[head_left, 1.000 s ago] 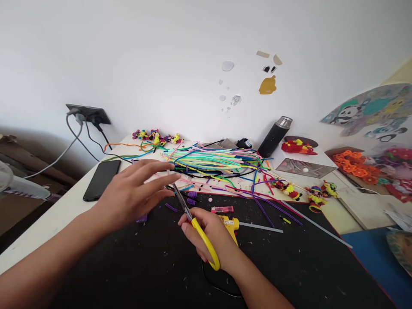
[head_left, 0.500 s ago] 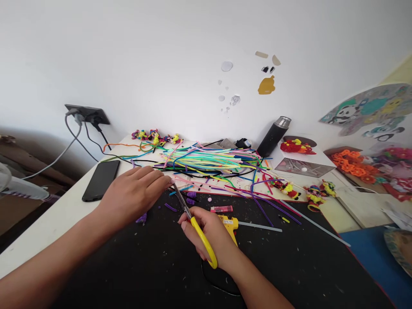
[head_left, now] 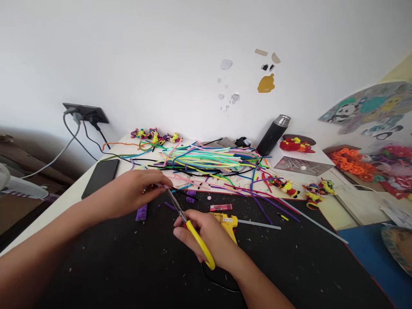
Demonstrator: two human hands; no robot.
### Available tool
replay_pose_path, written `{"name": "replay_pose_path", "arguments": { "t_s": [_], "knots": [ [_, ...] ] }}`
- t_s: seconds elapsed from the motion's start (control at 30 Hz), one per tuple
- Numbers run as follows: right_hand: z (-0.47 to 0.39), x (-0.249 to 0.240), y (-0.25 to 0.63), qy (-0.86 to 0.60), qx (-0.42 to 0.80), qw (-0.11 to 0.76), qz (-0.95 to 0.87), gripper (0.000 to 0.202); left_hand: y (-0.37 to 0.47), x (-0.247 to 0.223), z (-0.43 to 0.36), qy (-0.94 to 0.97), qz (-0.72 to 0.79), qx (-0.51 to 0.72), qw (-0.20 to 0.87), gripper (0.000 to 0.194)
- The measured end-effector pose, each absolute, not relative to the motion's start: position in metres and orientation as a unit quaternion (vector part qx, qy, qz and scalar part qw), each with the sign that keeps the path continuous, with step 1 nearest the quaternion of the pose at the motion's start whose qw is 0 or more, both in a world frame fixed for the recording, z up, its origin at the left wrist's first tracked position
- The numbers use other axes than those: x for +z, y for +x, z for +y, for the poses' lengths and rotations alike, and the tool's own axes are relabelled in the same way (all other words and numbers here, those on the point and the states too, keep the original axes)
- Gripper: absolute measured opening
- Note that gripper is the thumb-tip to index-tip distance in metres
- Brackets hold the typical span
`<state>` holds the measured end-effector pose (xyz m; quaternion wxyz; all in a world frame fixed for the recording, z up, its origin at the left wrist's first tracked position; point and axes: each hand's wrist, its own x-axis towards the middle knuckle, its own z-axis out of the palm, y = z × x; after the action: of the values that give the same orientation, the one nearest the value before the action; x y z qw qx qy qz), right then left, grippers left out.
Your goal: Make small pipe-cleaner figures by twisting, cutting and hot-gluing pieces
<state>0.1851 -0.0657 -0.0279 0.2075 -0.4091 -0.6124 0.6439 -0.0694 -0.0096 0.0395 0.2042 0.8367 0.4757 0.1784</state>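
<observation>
My right hand [head_left: 206, 236] is closed round the yellow-handled scissors [head_left: 198, 242], whose blades point up and left. At the blade tips, the curled fingers of my left hand [head_left: 138, 191] are pinched together; what they hold, if anything, is too small to tell. Below that hand lies a fuzzy purple piece [head_left: 141, 213], and another purple piece [head_left: 191, 197] is to the right of the blades. A yellow glue gun [head_left: 229, 223] is partly hidden behind my right hand, with a red lighter [head_left: 221, 207] just above it.
Many coloured pipe cleaners [head_left: 206, 159] are heaped along the back. A phone [head_left: 100, 178] lies at left. A black flask [head_left: 273, 135] leans at the wall beside a box [head_left: 302, 165]. Small figures [head_left: 313, 195] lie at right; a cable [head_left: 219, 283] crosses the black mat [head_left: 289, 266].
The scissors and my right hand have shifted slightly left. My left hand has turned, showing its curled fingers, and more of the purple piece beneath it is visible.
</observation>
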Motion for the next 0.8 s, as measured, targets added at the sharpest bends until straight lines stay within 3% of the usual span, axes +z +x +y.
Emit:
{"name": "replay_pose_path", "arguments": {
  "t_s": [0.33,0.8],
  "knots": [
    [-0.071,-0.031,0.183,-0.322,0.77,0.13,-0.535,0.062,-0.089,0.069,-0.019,0.811,0.456,0.084,0.357,0.011],
    [-0.091,0.004,0.193,-0.298,0.822,0.081,-0.479,0.082,-0.103,0.07,-0.021,0.753,0.462,0.039,0.467,0.012]
  ]
}}
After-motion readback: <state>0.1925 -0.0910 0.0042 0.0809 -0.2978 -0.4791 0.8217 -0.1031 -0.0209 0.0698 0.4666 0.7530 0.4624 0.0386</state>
